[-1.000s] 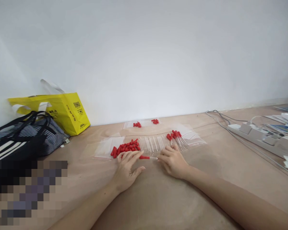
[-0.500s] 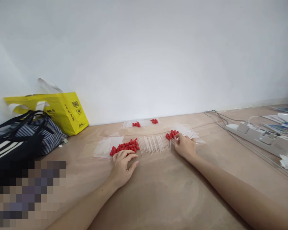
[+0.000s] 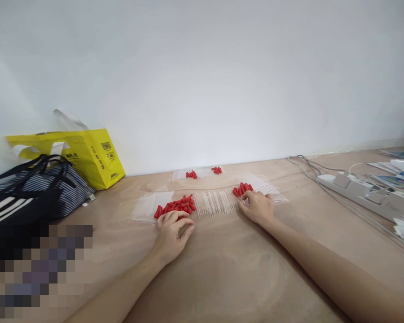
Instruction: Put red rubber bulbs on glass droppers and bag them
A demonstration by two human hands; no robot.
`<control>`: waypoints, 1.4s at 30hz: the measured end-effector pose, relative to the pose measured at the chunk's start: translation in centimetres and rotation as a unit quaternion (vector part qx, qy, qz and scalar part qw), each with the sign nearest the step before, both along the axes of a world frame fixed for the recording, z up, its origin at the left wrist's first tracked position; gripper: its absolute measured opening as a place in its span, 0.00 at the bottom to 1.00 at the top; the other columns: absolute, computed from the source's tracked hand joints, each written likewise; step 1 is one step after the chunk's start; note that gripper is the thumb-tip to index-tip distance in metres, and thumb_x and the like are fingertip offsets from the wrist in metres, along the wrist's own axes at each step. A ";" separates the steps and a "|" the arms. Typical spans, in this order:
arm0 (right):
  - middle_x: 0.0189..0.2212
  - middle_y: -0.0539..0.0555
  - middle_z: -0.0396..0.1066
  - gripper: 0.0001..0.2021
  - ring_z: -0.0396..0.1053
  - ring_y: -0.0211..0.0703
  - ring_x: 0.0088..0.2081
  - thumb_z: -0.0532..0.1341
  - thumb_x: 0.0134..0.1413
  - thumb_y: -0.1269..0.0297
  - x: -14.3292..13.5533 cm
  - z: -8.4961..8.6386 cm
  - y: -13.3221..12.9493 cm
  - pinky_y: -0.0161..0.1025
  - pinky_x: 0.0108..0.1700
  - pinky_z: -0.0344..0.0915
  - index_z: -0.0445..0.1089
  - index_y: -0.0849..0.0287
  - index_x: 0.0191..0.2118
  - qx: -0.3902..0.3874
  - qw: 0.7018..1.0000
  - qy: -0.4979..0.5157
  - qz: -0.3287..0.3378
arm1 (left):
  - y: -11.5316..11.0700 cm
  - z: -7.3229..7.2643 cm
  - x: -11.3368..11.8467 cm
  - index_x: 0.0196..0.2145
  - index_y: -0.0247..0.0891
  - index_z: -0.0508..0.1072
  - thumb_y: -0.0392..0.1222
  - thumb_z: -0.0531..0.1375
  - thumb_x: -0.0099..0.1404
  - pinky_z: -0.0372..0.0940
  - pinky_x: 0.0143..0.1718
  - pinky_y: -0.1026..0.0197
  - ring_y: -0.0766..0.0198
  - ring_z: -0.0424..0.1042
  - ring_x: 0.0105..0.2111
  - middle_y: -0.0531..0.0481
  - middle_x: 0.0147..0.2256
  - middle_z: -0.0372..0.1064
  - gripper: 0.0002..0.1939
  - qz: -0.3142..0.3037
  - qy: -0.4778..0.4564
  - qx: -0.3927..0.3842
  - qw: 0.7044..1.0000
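Note:
My left hand (image 3: 172,233) lies open on the table, thumb apart, its fingertips at the near edge of a heap of small red tapered pieces (image 3: 175,206). To its right, thin pale sticks (image 3: 216,202) lie side by side in a row. My right hand (image 3: 256,207) rests at the right end of that row with bent fingers drawn together. What its fingertips hold, if anything, is hidden. Just beyond it sits a smaller group of red pieces (image 3: 242,189). Clear plastic bags (image 3: 144,206) lie beneath and beside the left heap, and more bags (image 3: 267,188) lie behind my right hand.
Farther back near the wall lies another clear bag (image 3: 179,175) with two small red groups and short sticks. A yellow bag (image 3: 101,157) and a striped dark bag (image 3: 76,190) stand at left. At right are a white power strip (image 3: 360,190), cables and papers (image 3: 397,179).
My right hand has shifted slightly left, towards the end of the stick row. The stick that stood out there now lies against the row. My left hand stays in place.

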State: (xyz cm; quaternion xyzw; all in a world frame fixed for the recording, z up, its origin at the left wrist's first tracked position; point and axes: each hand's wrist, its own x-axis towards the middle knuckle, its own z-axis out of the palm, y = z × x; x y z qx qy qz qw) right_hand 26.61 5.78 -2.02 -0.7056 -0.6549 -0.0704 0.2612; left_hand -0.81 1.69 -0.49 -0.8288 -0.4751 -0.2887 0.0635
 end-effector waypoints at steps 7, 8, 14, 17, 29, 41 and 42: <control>0.32 0.51 0.71 0.06 0.63 0.46 0.37 0.54 0.46 0.64 0.6 -0.3 0.2 0.41 0.37 0.45 0.66 0.57 0.29 -0.012 1.000 -0.009 -0.003 | 0.7 0.1 -0.1 0.26 0.42 0.70 0.40 0.56 0.56 0.49 0.41 0.50 0.56 0.63 0.38 0.51 0.34 0.68 0.04 0.102 -0.024 0.033 0.994; 0.32 0.51 0.71 0.06 0.63 0.45 0.37 0.53 0.47 0.64 0.6 -0.4 0.2 0.41 0.37 0.45 0.67 0.57 0.29 -0.011 1.000 -0.008 -0.002 | 0.9 0.1 -0.1 0.27 0.42 0.70 0.40 0.56 0.56 0.49 0.41 0.50 0.56 0.63 0.38 0.50 0.34 0.69 0.03 0.115 -0.022 0.043 0.992; 0.32 0.53 0.71 0.08 0.63 0.45 0.38 0.52 0.49 0.64 -0.8 -0.5 -0.4 0.42 0.40 0.45 0.67 0.57 0.29 0.000 1.000 0.003 0.022 | 2.5 -0.1 0.0 0.34 0.43 0.72 0.41 0.56 0.57 0.48 0.43 0.49 0.55 0.62 0.39 0.47 0.37 0.68 0.07 0.121 0.018 0.097 0.988; 0.31 0.53 0.71 0.10 0.63 0.46 0.39 0.51 0.50 0.62 -1.6 -0.4 -0.5 0.45 0.41 0.45 0.68 0.57 0.30 -0.013 1.000 0.010 0.006 | 2.9 -0.3 0.2 0.35 0.44 0.72 0.43 0.55 0.58 0.47 0.44 0.49 0.56 0.62 0.40 0.48 0.38 0.68 0.08 0.107 0.034 0.094 0.989; 0.30 0.58 0.70 0.11 0.65 0.49 0.38 0.52 0.48 0.62 -2.6 2.6 2.9 0.48 0.43 0.47 0.70 0.60 0.29 -0.186 0.981 0.005 -0.060 | 3.9 -0.1 0.7 0.30 0.42 0.71 0.42 0.55 0.55 0.47 0.42 0.50 0.56 0.63 0.37 0.50 0.34 0.69 0.06 0.181 0.018 0.037 0.983; 0.30 0.59 0.70 0.08 0.65 0.51 0.38 0.55 0.44 0.64 -2.6 3.0 3.6 0.47 0.39 0.50 0.69 0.61 0.27 -0.185 0.982 0.006 -0.047 | 3.9 0.1 0.6 0.26 0.40 0.71 0.42 0.55 0.57 0.48 0.40 0.50 0.55 0.64 0.36 0.49 0.32 0.70 0.07 0.178 -0.017 0.064 0.982; 0.29 0.59 0.70 0.08 0.66 0.50 0.36 0.55 0.44 0.63 -2.5 3.0 3.5 0.47 0.39 0.50 0.69 0.61 0.26 -0.183 0.982 0.005 -0.046 | 3.7 0.2 0.6 0.27 0.40 0.71 0.42 0.55 0.57 0.48 0.41 0.49 0.55 0.64 0.36 0.49 0.32 0.70 0.07 0.180 -0.024 0.070 0.981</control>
